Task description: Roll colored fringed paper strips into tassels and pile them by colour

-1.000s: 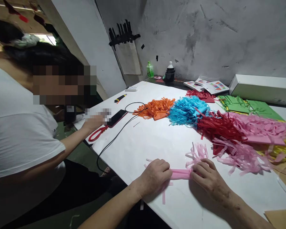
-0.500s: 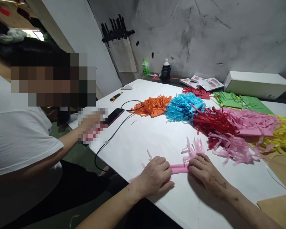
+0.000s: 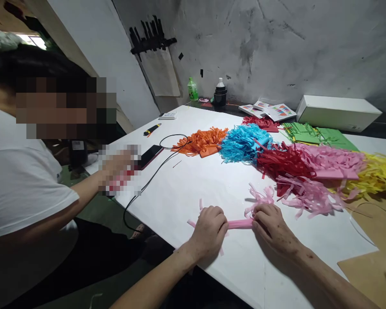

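Strip [image 3: 240, 224], pink and narrow, lies over the table [image 3: 186, 184] near its front edge, its middle drawn straight between my two hands. The fingers of my left hand [image 3: 208, 229] are clamped on one side, loose tails showing past the knuckles; those of my right hand [image 3: 273, 225] are pinched on the other, just beside a pale tuft [image 3: 262, 199] that I take to be its fringed end. Thumb contact is partly hidden on both. In my judgement, this two-point hold keeps the middle flat and the tails apart. Toward the far and right edges lie the orange bundle [image 3: 201, 143], blue bundle [image 3: 244, 143], dark red bundle [image 3: 283, 163], pink bundle [image 3: 328, 159] and yellow bundle [image 3: 376, 176], presumably grouped there to spare the front for handwork. A loose pink heap [image 3: 315, 199] lies nearest my right hand and limits travel that way. My left wrist is close to the front edge, giving little margin. Forward, white surface runs from my knuckles to the orange bundle. Toward the left corner, a co-worker's hand [image 3: 119, 167], obscured, is beside a phone [image 3: 150, 156], well apart from mine.
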The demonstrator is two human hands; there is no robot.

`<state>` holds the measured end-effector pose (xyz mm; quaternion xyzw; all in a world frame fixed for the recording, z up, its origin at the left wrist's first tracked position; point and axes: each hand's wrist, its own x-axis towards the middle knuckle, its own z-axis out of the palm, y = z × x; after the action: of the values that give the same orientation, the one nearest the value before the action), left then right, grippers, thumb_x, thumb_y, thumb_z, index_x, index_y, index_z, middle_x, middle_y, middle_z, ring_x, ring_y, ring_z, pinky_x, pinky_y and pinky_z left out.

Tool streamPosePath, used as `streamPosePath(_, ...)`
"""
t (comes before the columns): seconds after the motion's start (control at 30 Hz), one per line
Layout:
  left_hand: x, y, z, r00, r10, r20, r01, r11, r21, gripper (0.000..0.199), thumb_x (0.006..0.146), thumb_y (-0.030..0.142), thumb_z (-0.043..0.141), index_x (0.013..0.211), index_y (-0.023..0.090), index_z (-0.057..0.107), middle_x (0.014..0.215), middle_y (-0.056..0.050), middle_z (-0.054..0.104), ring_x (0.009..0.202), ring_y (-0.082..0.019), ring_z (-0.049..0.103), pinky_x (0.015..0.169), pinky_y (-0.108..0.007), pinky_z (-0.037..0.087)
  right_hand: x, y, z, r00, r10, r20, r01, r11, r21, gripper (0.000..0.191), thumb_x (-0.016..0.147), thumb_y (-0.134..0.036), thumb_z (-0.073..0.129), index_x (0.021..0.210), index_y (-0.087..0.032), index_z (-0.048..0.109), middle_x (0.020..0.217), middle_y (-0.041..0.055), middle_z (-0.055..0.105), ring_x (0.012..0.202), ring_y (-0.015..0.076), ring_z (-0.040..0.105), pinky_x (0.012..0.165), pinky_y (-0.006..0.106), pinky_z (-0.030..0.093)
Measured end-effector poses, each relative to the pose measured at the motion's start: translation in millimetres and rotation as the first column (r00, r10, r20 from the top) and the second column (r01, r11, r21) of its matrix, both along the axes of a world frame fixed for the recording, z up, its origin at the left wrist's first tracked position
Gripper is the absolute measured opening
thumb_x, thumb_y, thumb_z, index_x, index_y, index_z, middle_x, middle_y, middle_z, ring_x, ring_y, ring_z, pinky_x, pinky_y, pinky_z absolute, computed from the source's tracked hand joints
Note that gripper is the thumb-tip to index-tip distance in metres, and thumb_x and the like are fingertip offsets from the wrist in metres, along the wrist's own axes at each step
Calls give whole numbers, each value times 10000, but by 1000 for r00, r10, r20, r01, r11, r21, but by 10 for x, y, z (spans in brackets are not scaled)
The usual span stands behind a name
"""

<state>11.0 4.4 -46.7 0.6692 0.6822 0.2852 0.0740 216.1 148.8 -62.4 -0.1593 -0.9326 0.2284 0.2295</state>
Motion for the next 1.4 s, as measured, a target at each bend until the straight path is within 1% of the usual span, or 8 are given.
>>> streamPosePath(0.17, 20, 60, -1, 997, 58, -56, -60, 998, -21, 219, 883, 83, 476, 685, 178, 474, 803, -28, 558, 747, -182, 460, 712, -352, 349, -50, -40, 6, 997, -73, 13, 72, 996, 46, 166, 968, -150, 482, 810, -191, 513, 910, 38, 577, 887, 222, 517, 837, 411, 338)
streamPosePath(0.5, -11, 83, 1, 992, 71, -108, -79, 994, -70, 203, 888, 104, 490, 703, 186, 482, 821, -32, 556, 745, -190, 472, 701, -350, 345, -63, 26, 44, 992, -87, 94, 75, 990, 119, 185, 954, -155, 487, 780, -188, 543, 849, 38, 570, 823, 211, 508, 844, 407, 348)
streamPosePath(0.63, -55, 72, 47, 999, 4, -42, -9, 994, -110, 122, 908, 116, 511, 815, 189, 538, 886, -24, 582, 782, -188, 489, 733, -346, 357, -83, 7, 99, 995, -93, 42, 83, 977, 196, 157, 954, -114, 473, 924, -194, 604, 955, 65, 609, 910, 233, 527, 911, 437, 335)
streamPosePath(0.73, -85, 68, 76, 1000, -15, -13, 13, 991, -130, 120, 920, 119, 517, 845, 198, 567, 893, -14, 599, 807, -187, 500, 751, -343, 359, -90, 1, 137, 1000, 11, 28, -18, 963, 268, 270, 935, -63, 458, 1102, -210, 612, 1010, 73, 632, 1015, 259, 513, 1009, 477, 275)
streamPosePath(0.83, -101, 83, 95, 1000, -21, -23, 17, 987, -157, 132, 914, 125, 527, 809, 194, 567, 851, -8, 610, 792, -184, 500, 755, -344, 359, -81, 45, 139, 992, 108, 66, -119, 971, 205, 281, 914, -31, 451, 1044, -217, 616, 934, 45, 638, 911, 227, 512, 955, 430, 295)
streamPosePath(0.97, -113, 129, 127, 999, -34, -19, 30, 980, -199, 135, 861, 101, 539, 753, 183, 546, 803, -9, 610, 756, -176, 500, 739, -340, 366, -71, 129, 118, 993, 90, 76, -97, 991, 92, 207, 917, -48, 472, 905, -214, 594, 826, 15, 605, 796, 196, 481, 831, 364, 307)
streamPosePath(1.1, -114, 154, 157, 999, -41, -9, 39, 977, -210, 147, 801, 56, 523, 724, 182, 522, 769, -8, 590, 724, -167, 486, 702, -323, 372, -93, 147, 102, 992, 87, 92, -95, 992, 86, 199, 912, -50, 457, 814, -196, 549, 768, 14, 566, 755, 189, 453, 791, 344, 307)
streamPosePath(1.4, -90, 35, 30, 929, -174, -326, 167, 985, -47, 182, 807, 27, 467, 724, 187, 492, 745, -33, 541, 658, -180, 409, 644, -344, 340, -58, 54, 120, 990, 130, 57, -141, 949, 283, 283, 884, 17, 375, 749, -186, 518, 738, 10, 525, 720, 171, 437, 863, 385, 337)
